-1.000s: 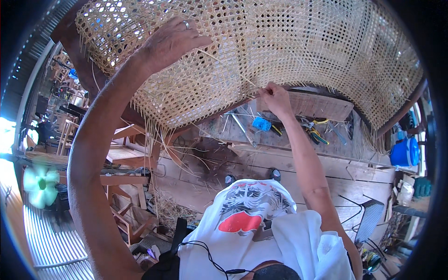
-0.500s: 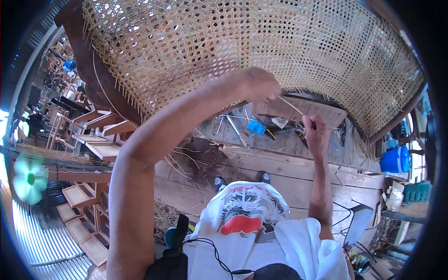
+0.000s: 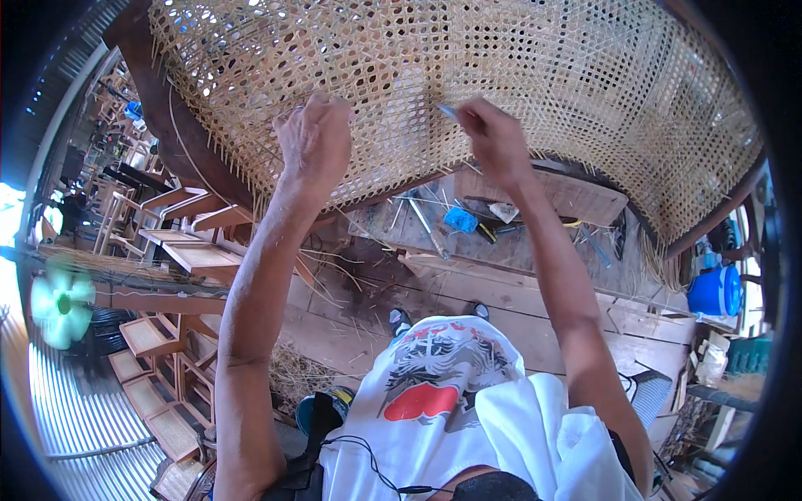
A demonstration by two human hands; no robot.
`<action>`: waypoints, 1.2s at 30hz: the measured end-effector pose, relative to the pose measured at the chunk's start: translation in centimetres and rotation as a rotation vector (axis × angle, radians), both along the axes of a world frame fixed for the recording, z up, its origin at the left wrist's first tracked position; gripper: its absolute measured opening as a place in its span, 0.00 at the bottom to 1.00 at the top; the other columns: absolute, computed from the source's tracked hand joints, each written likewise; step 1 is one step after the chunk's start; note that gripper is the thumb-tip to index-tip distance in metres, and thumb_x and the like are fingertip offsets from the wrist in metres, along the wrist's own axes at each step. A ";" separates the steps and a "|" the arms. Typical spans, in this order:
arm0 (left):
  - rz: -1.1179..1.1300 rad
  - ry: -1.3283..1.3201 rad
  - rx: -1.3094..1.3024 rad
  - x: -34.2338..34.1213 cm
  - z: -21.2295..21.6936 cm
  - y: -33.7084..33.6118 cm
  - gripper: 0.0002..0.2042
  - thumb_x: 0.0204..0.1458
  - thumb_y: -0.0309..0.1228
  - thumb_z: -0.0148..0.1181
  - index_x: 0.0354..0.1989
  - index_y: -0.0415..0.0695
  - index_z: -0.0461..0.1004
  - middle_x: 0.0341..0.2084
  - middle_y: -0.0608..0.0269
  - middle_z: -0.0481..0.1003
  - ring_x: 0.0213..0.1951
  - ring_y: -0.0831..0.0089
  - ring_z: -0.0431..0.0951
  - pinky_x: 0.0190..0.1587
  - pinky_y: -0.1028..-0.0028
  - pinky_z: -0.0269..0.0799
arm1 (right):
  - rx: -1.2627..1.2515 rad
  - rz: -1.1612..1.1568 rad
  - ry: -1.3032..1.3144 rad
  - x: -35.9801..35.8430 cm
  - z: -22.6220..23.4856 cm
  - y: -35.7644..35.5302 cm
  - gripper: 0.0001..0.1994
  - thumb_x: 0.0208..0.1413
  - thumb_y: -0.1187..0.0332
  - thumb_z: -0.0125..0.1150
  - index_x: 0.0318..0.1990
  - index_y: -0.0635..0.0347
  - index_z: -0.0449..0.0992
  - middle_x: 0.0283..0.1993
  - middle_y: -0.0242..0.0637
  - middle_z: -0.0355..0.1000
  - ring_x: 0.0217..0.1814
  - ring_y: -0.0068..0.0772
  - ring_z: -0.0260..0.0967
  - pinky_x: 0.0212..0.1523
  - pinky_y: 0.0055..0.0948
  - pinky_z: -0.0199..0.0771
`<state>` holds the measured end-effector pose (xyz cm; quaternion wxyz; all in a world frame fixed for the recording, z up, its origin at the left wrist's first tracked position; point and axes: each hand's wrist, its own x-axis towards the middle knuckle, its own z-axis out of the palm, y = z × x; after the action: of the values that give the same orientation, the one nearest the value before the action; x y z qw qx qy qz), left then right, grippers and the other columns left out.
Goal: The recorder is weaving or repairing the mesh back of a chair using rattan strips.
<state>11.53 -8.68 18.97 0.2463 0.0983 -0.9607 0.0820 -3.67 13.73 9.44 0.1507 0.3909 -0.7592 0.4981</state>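
A large woven cane panel [image 3: 401, 75] with open mesh fills the far side, set in a dark curved wooden frame [image 3: 159, 125]. My left hand [image 3: 316, 142] is up against the webbing left of the middle, fingers bent; whatever they pinch is hidden. My right hand [image 3: 499, 146] is closed near the panel's middle on a slim, bluish-grey pointed tool [image 3: 448, 110]. The tool's tip points left toward the webbing, and its handle is hidden in my fist. Loose cane ends [image 3: 660, 263] hang below the frame on the right.
Beneath the panel a wooden bench [image 3: 535, 250] bears a blue item [image 3: 460, 220], a metal rod [image 3: 428, 227] and scattered hand tools. A blue bucket [image 3: 714, 290] stands at right. On the left are wooden chair frames [image 3: 188, 250] and a spinning green fan [image 3: 63, 303].
The pale strand between my hands no longer shows. My left hand has moved left along the panel; my right hand has risen to the webbing, and a pointed bluish tool now shows in it.
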 end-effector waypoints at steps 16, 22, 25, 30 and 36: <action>0.087 0.222 -0.046 -0.6 -1.0 -0.8 0.07 0.58 0.33 0.59 0.34 0.43 0.80 0.34 0.54 0.82 0.45 0.54 0.81 0.60 0.43 0.60 | 0.311 -0.213 0.165 2.2 6.7 -9.6 0.10 0.63 0.64 0.57 0.42 0.57 0.81 0.37 0.48 0.81 0.40 0.53 0.80 0.41 0.50 0.79; 0.028 0.284 -0.072 0.9 -0.6 -0.2 0.09 0.57 0.37 0.63 0.31 0.45 0.82 0.30 0.56 0.82 0.39 0.55 0.81 0.55 0.52 0.65 | 0.544 -0.186 0.102 2.2 8.7 -10.2 0.13 0.64 0.59 0.57 0.44 0.58 0.81 0.40 0.49 0.81 0.43 0.54 0.80 0.46 0.52 0.77; 0.039 0.294 -0.101 1.2 -0.2 -0.6 0.11 0.58 0.40 0.64 0.35 0.46 0.84 0.33 0.57 0.83 0.39 0.55 0.82 0.54 0.55 0.68 | 0.539 -0.167 0.097 1.5 9.1 -10.8 0.15 0.64 0.57 0.57 0.45 0.58 0.82 0.41 0.49 0.81 0.44 0.54 0.80 0.47 0.52 0.77; 0.008 0.138 0.218 1.4 1.3 -1.1 0.13 0.57 0.41 0.66 0.41 0.45 0.85 0.39 0.55 0.84 0.42 0.56 0.83 0.49 0.60 0.75 | 0.472 -0.112 0.051 0.7 8.6 -10.6 0.16 0.64 0.55 0.58 0.47 0.56 0.82 0.41 0.48 0.82 0.45 0.53 0.80 0.49 0.51 0.77; -0.357 -0.498 0.505 3.0 2.9 0.4 0.15 0.59 0.42 0.66 0.45 0.44 0.84 0.38 0.55 0.84 0.44 0.64 0.84 0.49 0.62 0.79 | 0.402 -0.060 0.008 0.3 8.1 -10.4 0.15 0.64 0.57 0.59 0.47 0.57 0.82 0.41 0.49 0.82 0.45 0.54 0.80 0.48 0.51 0.78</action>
<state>14.49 -8.32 21.90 -0.0157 -0.0358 -0.9829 -0.1798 -3.36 3.31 17.54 0.0873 0.3925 -0.8540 0.3303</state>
